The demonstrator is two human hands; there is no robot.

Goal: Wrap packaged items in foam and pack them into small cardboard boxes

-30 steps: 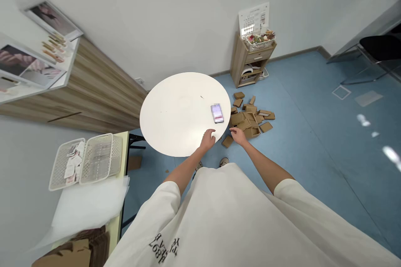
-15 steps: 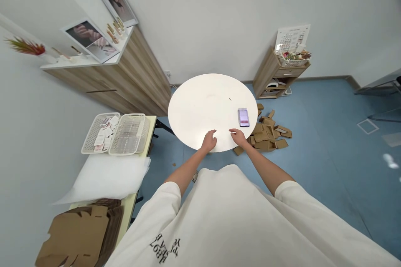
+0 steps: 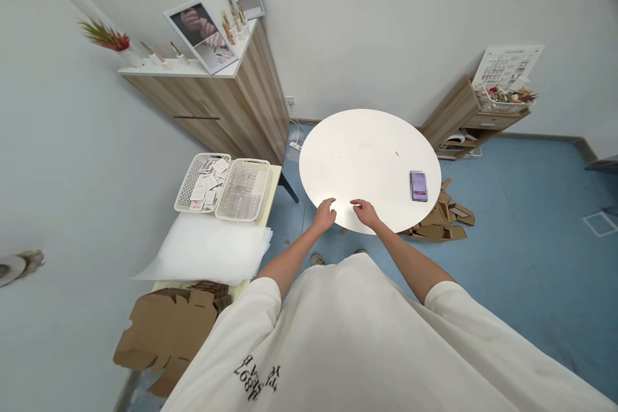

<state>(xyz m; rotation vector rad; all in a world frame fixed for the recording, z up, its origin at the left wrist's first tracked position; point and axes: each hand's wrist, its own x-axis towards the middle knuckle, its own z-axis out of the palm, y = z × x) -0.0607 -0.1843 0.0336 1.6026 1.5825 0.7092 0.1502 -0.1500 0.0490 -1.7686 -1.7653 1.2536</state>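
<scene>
My left hand [image 3: 325, 214] hovers at the near edge of a white oval table [image 3: 362, 154], fingers curved and thumb apart, holding nothing. Across a short gap, my right hand [image 3: 365, 212] is over the same edge, its fingers pointing left and also free of any object. Whether either hand touches the tabletop I cannot tell. A phone [image 3: 419, 186] with a lit, blurred screen lies on the table's right side, to the right of my right hand.
To the left, a side table bears a basket of small cards [image 3: 207, 181], a basket of clear packets [image 3: 244, 190], white foam sheets [image 3: 212, 248] and flat cardboard boxes [image 3: 168, 328]. Folded cardboard boxes [image 3: 441, 222] lie on the floor at right. A wooden cabinet [image 3: 203, 106] and a small shelf unit [image 3: 463, 116] stand behind.
My view has swung to the left, so the table, phone and boxes sit further right in the picture. Both hands keep nearly the same pose, with nothing taken hold of.
</scene>
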